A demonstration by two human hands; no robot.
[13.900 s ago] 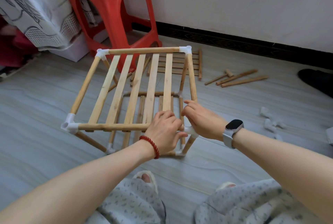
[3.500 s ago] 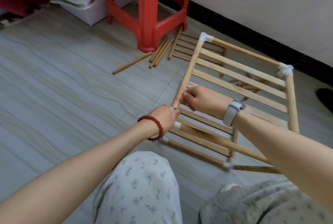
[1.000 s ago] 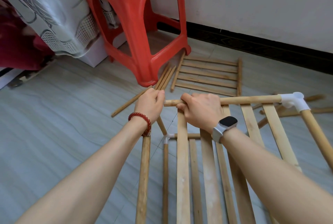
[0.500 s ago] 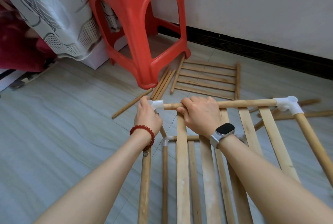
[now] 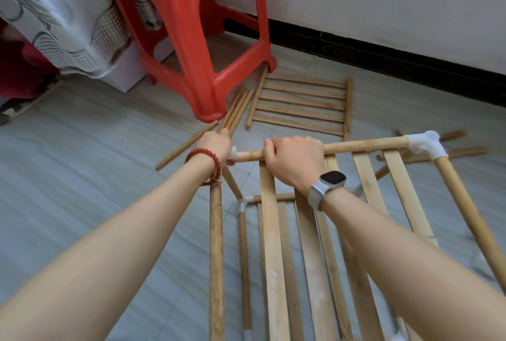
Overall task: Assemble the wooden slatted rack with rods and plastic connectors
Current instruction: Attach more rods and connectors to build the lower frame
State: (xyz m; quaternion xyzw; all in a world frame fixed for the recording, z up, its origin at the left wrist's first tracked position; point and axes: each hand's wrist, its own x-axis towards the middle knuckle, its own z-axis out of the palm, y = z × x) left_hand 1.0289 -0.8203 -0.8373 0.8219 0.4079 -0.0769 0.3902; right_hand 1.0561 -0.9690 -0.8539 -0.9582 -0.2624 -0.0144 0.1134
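The two-tier wooden rack point(image 5: 273, 258) stands on the floor in front of me, its slats running away from me. My left hand point(image 5: 216, 146) grips the white plastic corner connector point(image 5: 233, 153) at the upper tier's far left corner. My right hand point(image 5: 294, 162) grips the far top rod point(image 5: 364, 145) just right of that connector. A second white connector point(image 5: 424, 144) caps the rod's right end. The lower tier's connector point(image 5: 245, 203) shows below, joined by a short slanting rod.
A red plastic stool point(image 5: 191, 33) stands close behind the rack. A spare slatted panel point(image 5: 301, 106) and loose rods point(image 5: 235, 110) lie on the floor by it. More rods point(image 5: 465, 153) lie at the right. A cloth-covered white basket point(image 5: 68, 17) is at far left.
My left hand has closed further over the corner connector, hiding most of it. My right hand keeps its grip on the top rod, and the view has shifted slightly.
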